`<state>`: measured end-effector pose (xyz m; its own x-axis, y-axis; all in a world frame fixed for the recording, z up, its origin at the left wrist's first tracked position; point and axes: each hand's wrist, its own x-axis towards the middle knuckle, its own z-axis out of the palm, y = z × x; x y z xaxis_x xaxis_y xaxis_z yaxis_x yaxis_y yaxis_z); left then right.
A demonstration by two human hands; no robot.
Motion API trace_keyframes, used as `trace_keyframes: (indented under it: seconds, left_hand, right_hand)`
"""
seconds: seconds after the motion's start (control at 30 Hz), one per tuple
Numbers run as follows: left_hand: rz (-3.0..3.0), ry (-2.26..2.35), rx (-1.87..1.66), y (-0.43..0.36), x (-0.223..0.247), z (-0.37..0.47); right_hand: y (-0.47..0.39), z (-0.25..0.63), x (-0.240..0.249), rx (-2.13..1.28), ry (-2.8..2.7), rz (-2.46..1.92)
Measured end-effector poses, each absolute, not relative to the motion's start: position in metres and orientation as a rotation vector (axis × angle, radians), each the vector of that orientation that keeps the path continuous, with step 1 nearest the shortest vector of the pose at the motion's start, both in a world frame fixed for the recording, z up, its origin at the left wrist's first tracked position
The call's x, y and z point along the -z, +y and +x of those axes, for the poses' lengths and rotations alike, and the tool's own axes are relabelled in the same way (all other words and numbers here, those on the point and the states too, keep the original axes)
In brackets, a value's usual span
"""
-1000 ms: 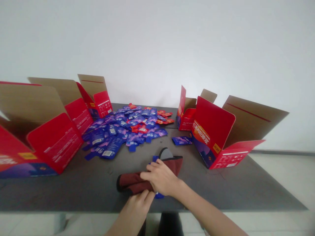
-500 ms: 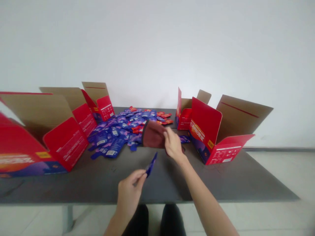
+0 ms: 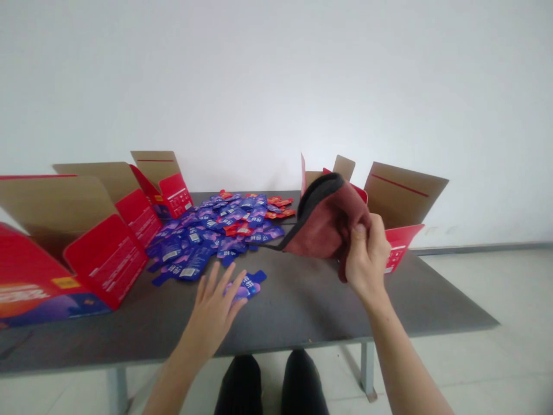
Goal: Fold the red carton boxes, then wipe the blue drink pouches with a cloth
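Note:
My right hand [image 3: 367, 256] is closed around a bunched end of a brownish-red cloth [image 3: 322, 225] with a dark edging. The cloth is raised above the table and hides part of the boxes behind it. My left hand [image 3: 215, 311] is open, fingers spread, over the near part of the table. Partly under its fingers lies a single purple-blue sachet [image 3: 249, 285]; whether the fingers touch it I cannot tell. Just beyond is a heap of blue-purple sachets [image 3: 207, 225], with red sachets [image 3: 279, 206] mixed in and at its right.
On the left stand open red cartons [image 3: 114, 256], flaps up, one behind another. More open cartons [image 3: 401, 239] stand on the right, partly behind the cloth. The dark table [image 3: 294, 314] has its front edge close to my legs; a white wall is behind.
My left hand has let go of the sachet, which now lies on the table. My right hand has lifted the cloth and brought it to the right and nearer.

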<state>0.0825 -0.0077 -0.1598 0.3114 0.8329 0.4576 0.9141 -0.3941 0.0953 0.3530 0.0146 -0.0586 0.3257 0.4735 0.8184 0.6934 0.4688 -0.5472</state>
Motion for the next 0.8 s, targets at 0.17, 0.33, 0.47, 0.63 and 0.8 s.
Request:
trace_keyframes:
  seconds: [0.17, 0.33, 0.47, 0.63, 0.8]
  left_hand:
    - [-2.835, -1.369, 0.261, 0.038, 0.162, 0.079]
    - [-2.792, -1.648, 0.396, 0.041, 0.181, 0.086]
    - [-2.505, -2.058, 0.59, 0.048, 0.192, 0.117]
    - [-2.404, -2.13, 0.785, 0.062, 0.183, 0.149]
    - [-2.676, -1.894, 0.767, 0.065, 0.164, 0.12]
  right_hand:
    - [-0.015, 0.38, 0.058, 0.268, -1.051, -1.105]
    - [-0.022, 0.387, 0.064, 0.312, -0.924, -1.059]
    - [-0.018, 0.381, 0.073, 0.41, -0.889, -1.085]
    - [-0.022, 0.381, 0.082, 0.473, -0.964, -1.176]
    - [-0.038, 0.395, 0.087, 0.444, -0.868, -1.195]
